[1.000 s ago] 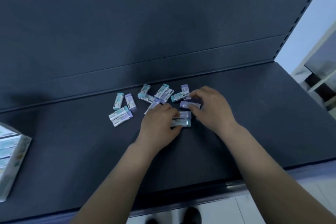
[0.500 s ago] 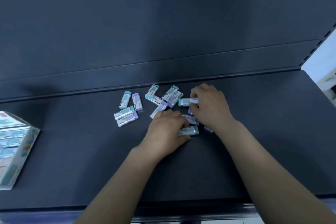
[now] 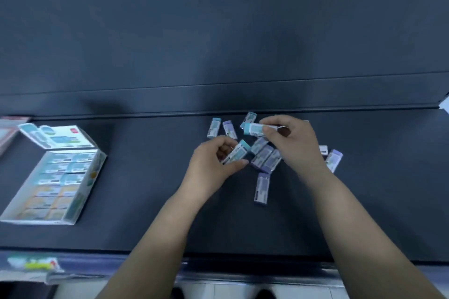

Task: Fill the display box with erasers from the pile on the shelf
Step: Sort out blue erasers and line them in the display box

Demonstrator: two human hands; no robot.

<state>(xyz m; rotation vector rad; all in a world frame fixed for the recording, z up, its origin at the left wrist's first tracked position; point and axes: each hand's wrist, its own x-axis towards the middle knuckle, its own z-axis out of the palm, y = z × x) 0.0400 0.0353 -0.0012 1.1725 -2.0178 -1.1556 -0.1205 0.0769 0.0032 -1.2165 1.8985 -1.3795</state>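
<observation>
Several small erasers in teal and purple sleeves lie in a loose pile [image 3: 264, 158] on the dark shelf [image 3: 145, 201]. My left hand [image 3: 213, 165] grips a teal-capped eraser [image 3: 237, 152] at the pile's left side. Just above the pile, my right hand [image 3: 294, 143] pinches another teal-capped eraser [image 3: 255, 128]. One purple eraser [image 3: 262, 188] lies apart, nearer the front. The white display box [image 3: 80, 192] sits open at the far left of the shelf, with rows of erasers inside and its lid flap folded back.
The shelf's back panel [image 3: 218, 31] rises right behind the pile. The front edge [image 3: 218, 257] has a price rail with a blurred label [image 3: 34, 263] at the left. A red-edged package [image 3: 9, 128] peeks in behind the box. Pale floor shows below.
Both hands have lifted an eraser each out of the pile. The view has swung left, bringing the display box fully into sight, and one purple eraser now lies apart at the front.
</observation>
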